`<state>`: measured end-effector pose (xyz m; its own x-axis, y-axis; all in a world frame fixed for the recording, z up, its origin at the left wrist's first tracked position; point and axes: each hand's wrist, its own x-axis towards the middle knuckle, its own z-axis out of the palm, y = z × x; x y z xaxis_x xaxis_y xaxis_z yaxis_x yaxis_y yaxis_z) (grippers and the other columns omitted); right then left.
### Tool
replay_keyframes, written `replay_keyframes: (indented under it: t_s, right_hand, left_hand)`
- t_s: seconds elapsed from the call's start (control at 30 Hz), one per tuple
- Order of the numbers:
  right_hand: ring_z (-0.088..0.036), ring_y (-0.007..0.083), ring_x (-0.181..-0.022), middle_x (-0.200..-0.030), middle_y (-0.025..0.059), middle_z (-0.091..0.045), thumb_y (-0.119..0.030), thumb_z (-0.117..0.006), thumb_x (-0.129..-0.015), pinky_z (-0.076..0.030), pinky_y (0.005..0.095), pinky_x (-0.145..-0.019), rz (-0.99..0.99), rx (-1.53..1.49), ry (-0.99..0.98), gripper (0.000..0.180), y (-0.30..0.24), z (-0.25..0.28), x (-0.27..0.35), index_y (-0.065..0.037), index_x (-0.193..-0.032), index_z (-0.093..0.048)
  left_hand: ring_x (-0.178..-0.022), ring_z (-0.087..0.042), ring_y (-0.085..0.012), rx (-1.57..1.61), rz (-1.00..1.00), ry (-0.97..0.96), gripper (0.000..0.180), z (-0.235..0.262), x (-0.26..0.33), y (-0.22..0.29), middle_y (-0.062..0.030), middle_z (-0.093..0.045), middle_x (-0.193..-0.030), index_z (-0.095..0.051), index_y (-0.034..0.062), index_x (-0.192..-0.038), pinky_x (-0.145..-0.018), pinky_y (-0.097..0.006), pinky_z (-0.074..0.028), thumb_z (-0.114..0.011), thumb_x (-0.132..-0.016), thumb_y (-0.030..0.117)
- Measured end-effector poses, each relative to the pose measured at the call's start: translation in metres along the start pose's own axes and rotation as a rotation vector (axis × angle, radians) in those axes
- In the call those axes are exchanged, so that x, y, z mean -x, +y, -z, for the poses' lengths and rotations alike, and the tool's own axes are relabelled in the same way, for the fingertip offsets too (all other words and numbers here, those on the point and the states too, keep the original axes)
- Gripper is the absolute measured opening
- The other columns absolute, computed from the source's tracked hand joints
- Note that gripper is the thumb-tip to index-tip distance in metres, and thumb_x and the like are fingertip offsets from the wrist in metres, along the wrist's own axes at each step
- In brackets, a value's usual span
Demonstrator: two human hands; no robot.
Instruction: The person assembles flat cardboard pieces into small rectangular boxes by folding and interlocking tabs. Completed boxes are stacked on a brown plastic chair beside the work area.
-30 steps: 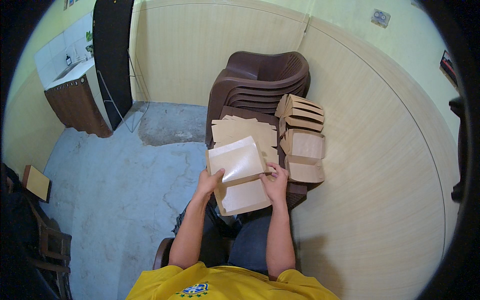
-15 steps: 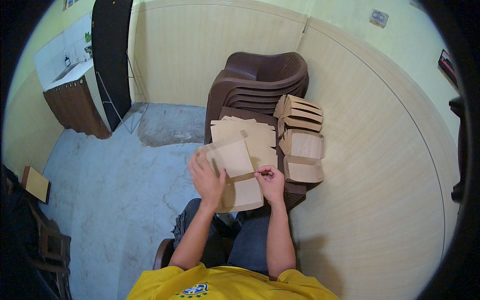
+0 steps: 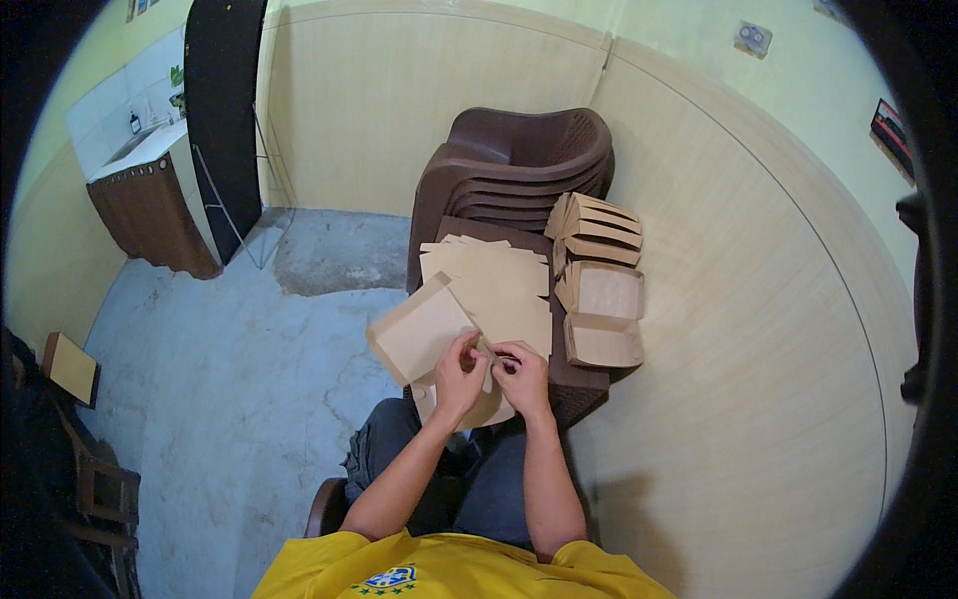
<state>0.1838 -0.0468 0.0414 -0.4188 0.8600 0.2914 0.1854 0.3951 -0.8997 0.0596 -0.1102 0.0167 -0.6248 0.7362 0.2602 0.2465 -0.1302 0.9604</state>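
Observation:
A brown cardboard box (image 3: pixel 420 327) with its lid spread lies tilted over my lap. My left hand (image 3: pixel 462 374) pinches it near the fold between lid and base. Close beside it, my right hand (image 3: pixel 521 373) has its fingers closed on the box's right edge at the same corner. The fingers hide the exact spot they grip. Beyond the hands, flat cardboard blanks (image 3: pixel 499 283) lie in a loose pile on the seat of a stacked chair.
Several brown plastic chairs (image 3: pixel 519 165) are stacked ahead. Folded boxes (image 3: pixel 605 314) stand to the right of the blanks, along the wood-panelled wall (image 3: pixel 738 329). A sink counter (image 3: pixel 150 150) with a brown curtain is at the far left, by a black panel (image 3: pixel 222 120).
The box has turned, its lid swinging left and down. My left hand has moved right from the lid to the corner beside my right hand, which has shifted slightly down and left.

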Motion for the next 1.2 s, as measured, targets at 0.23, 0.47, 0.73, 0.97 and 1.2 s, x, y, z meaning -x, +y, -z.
replay_keyframes:
  t_s: [0.23,0.47,0.73,0.97,1.2]
  right_hand:
    - [-0.077,0.0196,-0.098,-0.104,0.0123,-0.079,0.001,-0.076,-0.089,-0.063,0.0324,-0.09,-0.13,0.015,-0.092,0.025,0.007,-0.008,0.004,0.003,-0.114,-0.078]
    - [-0.074,0.0145,-0.086,-0.091,0.0093,-0.077,-0.001,-0.081,-0.09,-0.06,0.0278,-0.079,-0.211,-0.127,0.098,0.026,0.015,-0.007,0.002,0.007,-0.115,-0.076]
    - [-0.07,0.0117,-0.078,-0.087,0.0069,-0.075,0.003,-0.083,-0.088,-0.055,0.0245,-0.069,-0.385,-0.231,0.127,0.023,0.012,-0.007,-0.003,0.006,-0.109,-0.074]
    - [-0.07,0.0125,-0.076,-0.084,0.0085,-0.076,0.003,-0.084,-0.087,-0.055,0.0253,-0.069,-0.388,-0.296,0.195,0.024,0.009,-0.011,-0.001,0.007,-0.108,-0.072]
    - [-0.07,0.0135,-0.071,-0.081,0.0096,-0.075,0.005,-0.084,-0.087,-0.057,0.0268,-0.067,-0.308,-0.172,0.205,0.018,0.006,-0.013,0.002,0.006,-0.1,-0.071]
  left_hand:
    - [-0.067,-0.066,-0.0139,0.403,0.403,0.036,0.03,-0.006,-0.006,-0.008,-0.0076,-0.072,-0.09,-0.069,0.0015,-0.127,-0.065,-0.028,-0.057,-0.074,-0.102,0.017]
    - [-0.081,-0.071,-0.0147,0.752,0.515,-0.018,0.03,0.006,-0.005,-0.034,-0.01,-0.074,-0.098,-0.067,-0.0063,-0.126,-0.072,-0.03,-0.062,-0.075,-0.099,0.005]
    - [-0.088,-0.071,-0.0111,0.61,0.428,0.015,0.027,-0.004,0.016,-0.036,-0.0075,-0.077,-0.097,-0.068,-0.0049,-0.114,-0.084,-0.025,-0.057,-0.082,-0.092,0.0]
    - [-0.085,-0.07,-0.0104,0.588,0.414,0.043,0.019,-0.009,0.028,-0.03,-0.0051,-0.076,-0.095,-0.071,-0.0008,-0.103,-0.08,-0.025,-0.056,-0.084,-0.089,0.0]
    - [-0.091,-0.071,-0.0133,0.334,0.388,0.014,0.019,-0.008,0.038,-0.016,-0.0075,-0.078,-0.1,-0.076,-0.0008,-0.1,-0.083,-0.03,-0.057,-0.087,-0.089,0.009]
